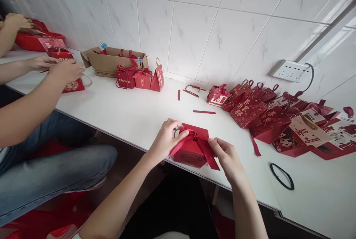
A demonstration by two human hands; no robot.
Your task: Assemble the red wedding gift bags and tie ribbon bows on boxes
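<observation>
A small red gift box (189,157) with a dark round pattern on its front sits at the table's front edge before me. Across its top lies a red ribbon (204,146) tied in a bow, its tails hanging over the front. My left hand (171,135) is at the box's left side, thumb and fingers closed on the left part of the ribbon bow. My right hand (224,152) pinches the ribbon's right side between thumb and finger. The fingertips partly cover the bow's loops.
Several red gift boxes (249,111) crowd the right side. A black band (282,176) lies nearer. Red strips (204,112) lie behind my box. A cardboard box (105,61) and small red boxes stand by the wall, under a power strip (292,70). Co-workers' hands (62,70) work at left.
</observation>
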